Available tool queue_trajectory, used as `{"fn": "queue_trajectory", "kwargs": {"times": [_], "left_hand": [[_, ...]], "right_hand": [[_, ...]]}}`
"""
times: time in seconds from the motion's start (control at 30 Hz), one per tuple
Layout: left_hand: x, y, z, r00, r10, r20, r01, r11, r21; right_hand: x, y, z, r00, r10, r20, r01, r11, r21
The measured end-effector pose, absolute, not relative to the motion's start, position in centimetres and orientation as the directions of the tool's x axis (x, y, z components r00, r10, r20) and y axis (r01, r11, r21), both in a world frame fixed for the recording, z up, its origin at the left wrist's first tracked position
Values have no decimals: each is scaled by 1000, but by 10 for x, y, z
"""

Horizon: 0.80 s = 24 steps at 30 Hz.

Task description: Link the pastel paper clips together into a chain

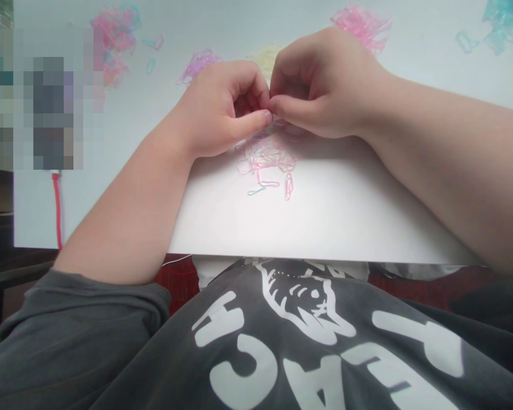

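Observation:
My left hand (224,105) and my right hand (320,82) meet fingertip to fingertip above the white table (324,216). Both are closed in a pinch, thumbs pressed to the forefingers. What they pinch is too small to name. Directly below them lies a loose pile of thin pastel rubber bands (267,156), pink, yellow and purple. Two pink bands (288,186) and a pale blue one (256,191) lie a little nearer to me.
Further back are sorted heaps of bands: pink (113,40) at the far left, purple (198,62), yellow (265,57), pink (361,23) and turquoise (501,23) at the far right. A red cable (58,210) hangs off the table's left edge.

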<state>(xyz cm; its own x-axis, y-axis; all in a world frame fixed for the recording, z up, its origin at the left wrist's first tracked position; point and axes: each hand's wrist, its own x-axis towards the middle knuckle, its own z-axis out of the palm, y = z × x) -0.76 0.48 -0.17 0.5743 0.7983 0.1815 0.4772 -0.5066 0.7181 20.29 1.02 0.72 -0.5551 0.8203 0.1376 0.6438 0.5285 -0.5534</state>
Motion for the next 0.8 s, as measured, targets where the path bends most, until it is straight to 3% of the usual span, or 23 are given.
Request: {"fn": "queue_trajectory", "kwargs": {"times": [0.37, 0.8], "left_hand": [[-9, 7, -2, 575, 802, 164, 532, -518, 669], [-9, 7, -3, 578, 799, 164, 504, -508, 698]], "right_hand": [[202, 10, 7, -560, 814, 151, 627, 537, -564], [202, 8, 7, -569, 810, 147, 626, 541, -561]]}}
